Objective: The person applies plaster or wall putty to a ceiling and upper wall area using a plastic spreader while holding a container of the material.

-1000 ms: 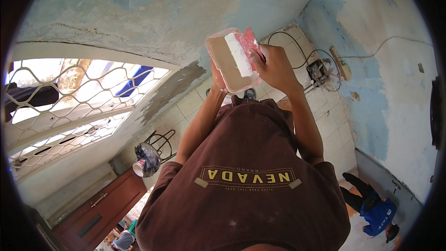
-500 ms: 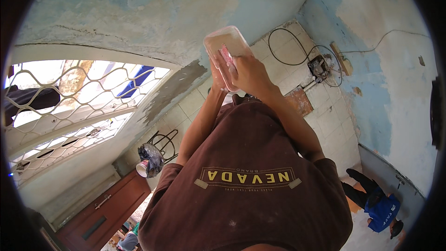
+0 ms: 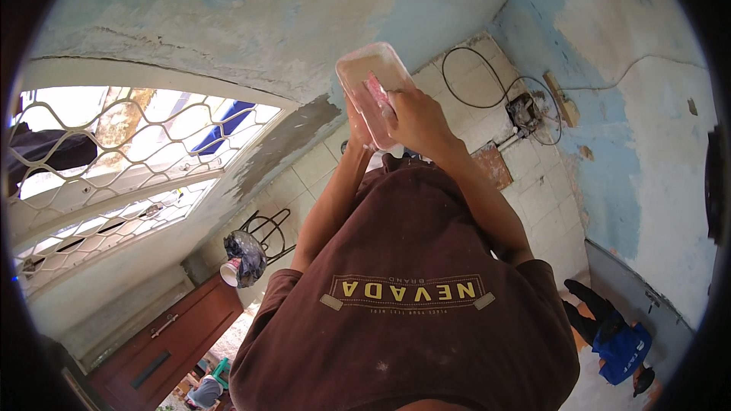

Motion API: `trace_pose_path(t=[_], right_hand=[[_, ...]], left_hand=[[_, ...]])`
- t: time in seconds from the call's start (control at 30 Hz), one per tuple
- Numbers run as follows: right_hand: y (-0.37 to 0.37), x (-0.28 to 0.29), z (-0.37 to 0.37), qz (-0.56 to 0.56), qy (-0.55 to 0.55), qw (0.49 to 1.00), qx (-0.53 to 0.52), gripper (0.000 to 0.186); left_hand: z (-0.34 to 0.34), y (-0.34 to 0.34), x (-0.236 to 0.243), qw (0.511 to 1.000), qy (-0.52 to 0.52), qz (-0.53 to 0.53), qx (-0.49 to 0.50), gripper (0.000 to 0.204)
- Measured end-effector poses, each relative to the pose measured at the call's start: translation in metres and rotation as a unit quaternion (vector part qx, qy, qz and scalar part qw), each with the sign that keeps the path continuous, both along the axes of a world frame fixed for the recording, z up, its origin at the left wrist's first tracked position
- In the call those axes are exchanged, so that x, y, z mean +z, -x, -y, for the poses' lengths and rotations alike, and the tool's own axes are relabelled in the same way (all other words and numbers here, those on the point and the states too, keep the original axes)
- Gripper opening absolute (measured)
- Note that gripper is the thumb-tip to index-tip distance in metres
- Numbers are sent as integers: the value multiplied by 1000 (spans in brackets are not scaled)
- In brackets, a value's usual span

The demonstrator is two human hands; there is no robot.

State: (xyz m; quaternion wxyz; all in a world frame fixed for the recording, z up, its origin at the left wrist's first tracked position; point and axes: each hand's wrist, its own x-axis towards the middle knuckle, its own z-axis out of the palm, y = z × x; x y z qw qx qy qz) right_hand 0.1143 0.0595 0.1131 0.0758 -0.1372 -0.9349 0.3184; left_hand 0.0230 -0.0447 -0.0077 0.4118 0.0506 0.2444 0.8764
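A shallow, pale pink rectangular tray point(image 3: 364, 63) with rounded corners is held up in front of my chest, tilted, its inside coated off-white. My left hand point(image 3: 358, 128) grips it from the left and beneath, most of its fingers hidden behind it. Over the tray's right side, my right hand point(image 3: 419, 118) is closed on a flat pink-and-white smeared tool point(image 3: 376, 87), which lies across the tray's inside. White residue marks the tool and the tray's near end. The exact kind of tool cannot be made out.
A patchy blue-and-white wall point(image 3: 251, 7) rises ahead, beside a grilled window point(image 3: 137, 137). A stool point(image 3: 266, 234) carries a dark bag and a cup point(image 3: 229, 272). Black cable point(image 3: 476, 51) loops on the tiled floor. A person in blue point(image 3: 620, 350) stands behind at right; another point(image 3: 207, 390) is beyond the doorway.
The tray and both hands have shifted very slightly to the right. The pink tool remains in my right hand over the tray.
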Motion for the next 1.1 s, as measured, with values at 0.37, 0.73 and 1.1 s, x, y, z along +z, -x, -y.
trace_pose_path(t=[0.37,0.73,1.1], right_hand=[[1,1,-19,31,-59,997,-25,16],[7,-17,-2,-81,142,987,12,26],[1,-20,-32,-51,202,978,1,39]], left_hand=[[-8,-3,17,999,-18,43,-20,74],[-6,3,16,994,-65,73,-43,76],[-8,12,2,992,-80,53,-76,77]])
